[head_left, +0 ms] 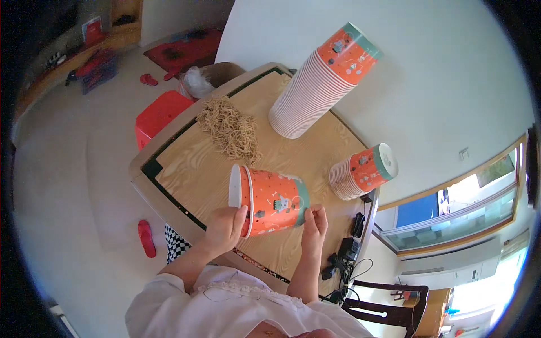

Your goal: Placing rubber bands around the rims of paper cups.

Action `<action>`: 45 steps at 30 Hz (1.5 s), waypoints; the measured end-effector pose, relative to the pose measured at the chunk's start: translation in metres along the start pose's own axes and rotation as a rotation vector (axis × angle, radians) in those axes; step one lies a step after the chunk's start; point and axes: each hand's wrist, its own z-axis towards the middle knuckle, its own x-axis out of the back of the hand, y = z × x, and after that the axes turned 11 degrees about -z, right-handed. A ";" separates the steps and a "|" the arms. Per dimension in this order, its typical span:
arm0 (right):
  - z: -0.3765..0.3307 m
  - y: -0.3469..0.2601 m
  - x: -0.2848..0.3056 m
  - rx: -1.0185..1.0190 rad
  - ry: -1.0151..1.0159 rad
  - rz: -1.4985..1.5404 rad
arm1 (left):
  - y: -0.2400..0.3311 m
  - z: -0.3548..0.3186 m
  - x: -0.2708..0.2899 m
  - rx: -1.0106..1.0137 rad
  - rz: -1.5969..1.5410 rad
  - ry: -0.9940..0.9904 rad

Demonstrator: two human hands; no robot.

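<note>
An orange paper bucket (276, 200) with a green base band and small cartoon prints lies on its side in the air above the table, its white mouth facing left. Two rims show close together at that mouth, so two buckets appear nested. My left hand (225, 226) grips the rim end, thumb on the outer wall. At the green base end, my right hand (314, 223) pinches the lower edge between closed fingers. Beyond them stands a tall leaning stack of upside-down paper buckets (315, 90). A shorter stack (362, 170) is at the right.
A heap of tan shredded paper or cord (230, 128) lies on the wooden table (189, 180). Black cables and adapters (346, 250) crowd its right edge. A red stool (160, 115) and a box with a plastic bag (197, 83) stand beyond the left edge; a dark chair (389, 310) is at lower right.
</note>
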 end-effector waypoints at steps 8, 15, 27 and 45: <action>0.018 0.024 0.007 -0.081 -0.053 0.209 | 0.013 0.006 0.036 0.096 0.085 0.079; 0.065 0.103 0.060 -0.320 -0.030 0.651 | 0.032 -0.003 0.096 0.040 0.123 0.219; 0.129 0.167 0.075 -0.518 0.191 0.460 | 0.036 -0.003 -0.006 -0.363 0.343 -0.511; 0.066 0.158 0.044 0.123 0.548 -0.356 | -0.142 0.060 0.025 0.374 0.003 0.110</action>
